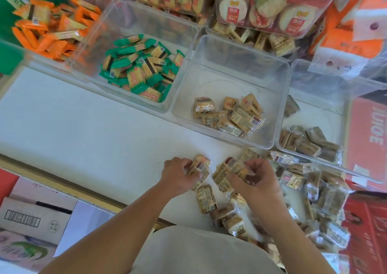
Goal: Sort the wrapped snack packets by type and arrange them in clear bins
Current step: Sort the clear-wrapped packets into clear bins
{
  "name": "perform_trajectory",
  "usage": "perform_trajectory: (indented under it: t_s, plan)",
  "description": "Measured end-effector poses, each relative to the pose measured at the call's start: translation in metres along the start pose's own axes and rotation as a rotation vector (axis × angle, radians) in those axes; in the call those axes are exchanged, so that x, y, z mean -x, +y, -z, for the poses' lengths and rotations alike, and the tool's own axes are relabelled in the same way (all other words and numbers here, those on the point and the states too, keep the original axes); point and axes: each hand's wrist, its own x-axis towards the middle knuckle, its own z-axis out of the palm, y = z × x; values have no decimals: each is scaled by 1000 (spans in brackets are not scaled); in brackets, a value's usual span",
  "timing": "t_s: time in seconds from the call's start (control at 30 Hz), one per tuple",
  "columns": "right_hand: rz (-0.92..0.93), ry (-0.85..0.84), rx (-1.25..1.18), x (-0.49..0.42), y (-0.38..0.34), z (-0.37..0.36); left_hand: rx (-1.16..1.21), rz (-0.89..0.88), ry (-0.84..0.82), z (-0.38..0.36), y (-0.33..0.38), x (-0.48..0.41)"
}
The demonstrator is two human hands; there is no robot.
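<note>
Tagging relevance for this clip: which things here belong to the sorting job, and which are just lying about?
Job: left hand and right hand, both gripping tan packets; loose packet pile; green-packet bin; tan-packet bin; brown-packet bin.
Lying about: cardboard box; red JUICE carton; round cracker bags.

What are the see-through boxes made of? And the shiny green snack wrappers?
The clear bin looks like hard, glossy plastic: the white table shows through its walls, and its rim holds a stiff shape. The green wrappers look like thin, shiny plastic film, perhaps foil-lined; they glint and crinkle.
</note>
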Motion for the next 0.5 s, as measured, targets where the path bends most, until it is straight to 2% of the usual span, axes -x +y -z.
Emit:
perform_trajectory:
  t_s: [0.1,0.2,0.27,0.33,0.5]
  plan:
    - [20,33,-15,-3,-10,4,-64,-35,14,-10,4,8]
    - [56,55,-94,-5,-21,7,-29,-79,80,-18,12,15]
    - [77,59,-123,-5,-30,9,1,-105,67,-25,19,20]
    - [101,68,-129,-7,-37,10,115,-95,76,-30,24,26]
    - [147,186,-144,-27,-48,17,514,-18,269,-5,31,52]
